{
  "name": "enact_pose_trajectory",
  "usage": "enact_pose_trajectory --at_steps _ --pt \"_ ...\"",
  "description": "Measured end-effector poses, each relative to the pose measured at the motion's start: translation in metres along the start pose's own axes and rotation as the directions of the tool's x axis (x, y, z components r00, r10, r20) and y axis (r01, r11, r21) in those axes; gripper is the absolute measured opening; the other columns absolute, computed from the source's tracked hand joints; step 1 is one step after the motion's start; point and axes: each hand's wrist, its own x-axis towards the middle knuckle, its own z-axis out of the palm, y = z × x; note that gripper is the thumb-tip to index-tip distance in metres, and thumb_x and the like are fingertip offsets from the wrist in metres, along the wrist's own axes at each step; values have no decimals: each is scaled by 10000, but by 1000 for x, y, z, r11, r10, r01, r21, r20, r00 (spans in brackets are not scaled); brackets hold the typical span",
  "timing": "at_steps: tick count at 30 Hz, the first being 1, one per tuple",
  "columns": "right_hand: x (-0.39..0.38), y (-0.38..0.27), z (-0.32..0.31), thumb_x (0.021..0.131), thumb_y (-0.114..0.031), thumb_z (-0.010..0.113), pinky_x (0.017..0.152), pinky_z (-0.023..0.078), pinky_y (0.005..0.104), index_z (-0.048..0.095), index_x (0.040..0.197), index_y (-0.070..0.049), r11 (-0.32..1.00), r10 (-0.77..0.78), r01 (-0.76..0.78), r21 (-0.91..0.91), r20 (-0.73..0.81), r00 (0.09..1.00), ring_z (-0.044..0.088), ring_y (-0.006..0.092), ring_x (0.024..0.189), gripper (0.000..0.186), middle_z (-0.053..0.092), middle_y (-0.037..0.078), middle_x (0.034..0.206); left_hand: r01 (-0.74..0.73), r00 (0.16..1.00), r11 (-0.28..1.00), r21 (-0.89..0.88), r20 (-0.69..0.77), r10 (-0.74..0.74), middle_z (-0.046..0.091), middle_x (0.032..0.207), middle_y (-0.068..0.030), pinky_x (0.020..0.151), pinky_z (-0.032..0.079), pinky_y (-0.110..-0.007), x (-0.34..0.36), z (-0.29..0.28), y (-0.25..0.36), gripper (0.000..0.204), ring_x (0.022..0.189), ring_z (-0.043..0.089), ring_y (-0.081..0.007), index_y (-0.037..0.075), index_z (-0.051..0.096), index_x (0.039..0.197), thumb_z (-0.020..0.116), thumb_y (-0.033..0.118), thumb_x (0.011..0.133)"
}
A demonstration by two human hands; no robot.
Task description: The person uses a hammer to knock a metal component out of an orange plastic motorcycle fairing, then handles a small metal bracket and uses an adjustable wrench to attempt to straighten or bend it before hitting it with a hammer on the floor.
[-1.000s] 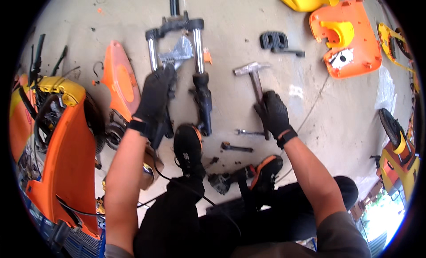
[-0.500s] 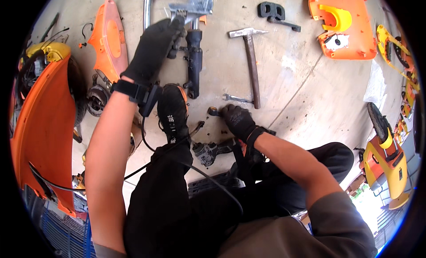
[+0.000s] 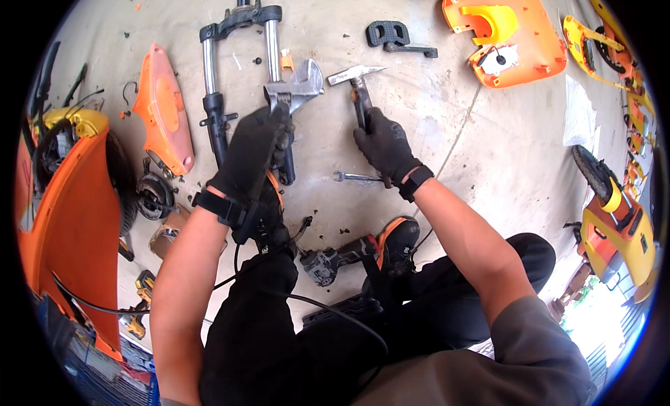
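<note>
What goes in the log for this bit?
left hand: grips adjustable wrench | right hand: grips hammer | small spanner: on floor

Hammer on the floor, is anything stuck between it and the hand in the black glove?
Nothing visible. The right hand is already wrapped around the handle of the hammer, whose head lies on the concrete floor. The small spanner lies below the hand, not in between.

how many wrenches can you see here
2. A big adjustable wrench is held in the left hand at the fork tube; a small wrench lies on the floor by the right hand. Others may be hidden.
</note>
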Motion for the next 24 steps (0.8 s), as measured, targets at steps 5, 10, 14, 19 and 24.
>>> enact_pose_trajectory --at_steps 5,10,14,19,24 --pt "-14 15 17 903 -226 609 693 494 463 531 1121 -13 999 -30 34 27 -152 988 640 415 775 315 636 228 807 46 999 989 143 6 -47 456 637 41 477 342 -220 6 11 -8 306 518 406 -56 80 596 904 560 364 1012" --pt "-9 27 1 894 -161 607 680 501 495 542 1073 -37 998 12 -37 -53 -403 915 634 402 765 227 630 209 864 -89 994 881 466 105 45 461 638 37 464 341 -232 26 10 -11 277 498 399 -60 71 582 871 565 309 1012" --pt "-1 55 -17 891 -166 615 704 521 482 545 1105 -32 987 30 -92 -134 -408 913 641 402 786 262 628 228 927 4 988 880 475 133 -76 483 650 34 466 340 -221 33 29 -10 270 504 416 -53 68 588 870 572 299 1010" --pt "-6 52 -8 911 -210 612 699 531 484 543 1070 -37 996 53 -74 -40 -387 920 643 402 789 244 611 235 941 106 977 915 389 130 -169 501 675 32 478 349 -216 32 47 -8 259 516 422 -50 74 594 885 580 302 1008" --pt "-24 29 10 902 -252 641 721 531 488 551 1146 -42 999 52 -54 2 -328 943 641 375 850 335 584 198 959 131 981 922 363 89 -174 524 728 37 497 371 -220 32 43 -11 233 576 452 -49 82 604 918 591 298 1004"
